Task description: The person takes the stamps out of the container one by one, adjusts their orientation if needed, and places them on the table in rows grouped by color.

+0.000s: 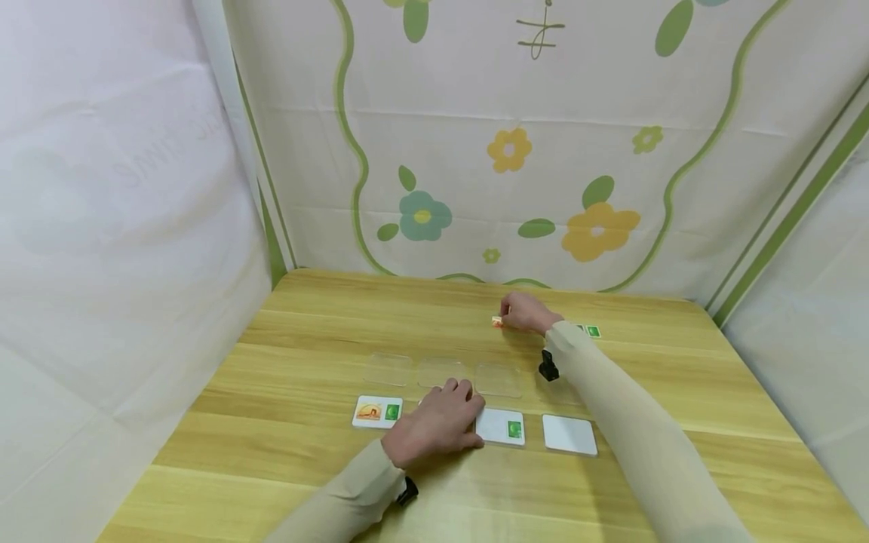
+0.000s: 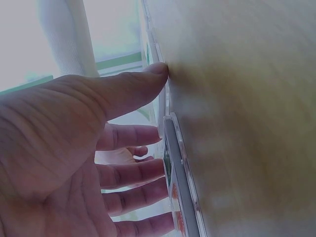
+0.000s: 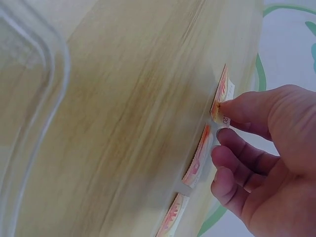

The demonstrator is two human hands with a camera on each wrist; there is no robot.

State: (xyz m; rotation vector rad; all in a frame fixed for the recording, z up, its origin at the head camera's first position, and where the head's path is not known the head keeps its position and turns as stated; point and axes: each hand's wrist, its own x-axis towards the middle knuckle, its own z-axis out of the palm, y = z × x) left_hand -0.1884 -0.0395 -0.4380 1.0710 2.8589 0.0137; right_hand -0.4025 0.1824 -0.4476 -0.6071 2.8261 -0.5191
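Observation:
My right hand (image 1: 528, 312) is at the back of the table, its thumb and index finger pinching the end of an orange-red stamp (image 3: 222, 95). Its other fingers are curled beside two more reddish stamps, the nearer one (image 3: 198, 157) just below in the right wrist view. My left hand (image 1: 437, 424) rests with extended fingers over a white card that it mostly covers; the fingertips touch the card (image 2: 177, 173) in the left wrist view. Its thumb lies by the edge of a neighbouring white card (image 1: 492, 427) bearing one green stamp.
Left of the hand lies a white card (image 1: 378, 400) with an orange and a green stamp. A plain white card (image 1: 569, 435) lies right. Clear plastic covers (image 1: 498, 379) form a row behind. Green stamps (image 1: 594, 331) show past the right sleeve. A flowered curtain (image 1: 462, 173) hangs behind.

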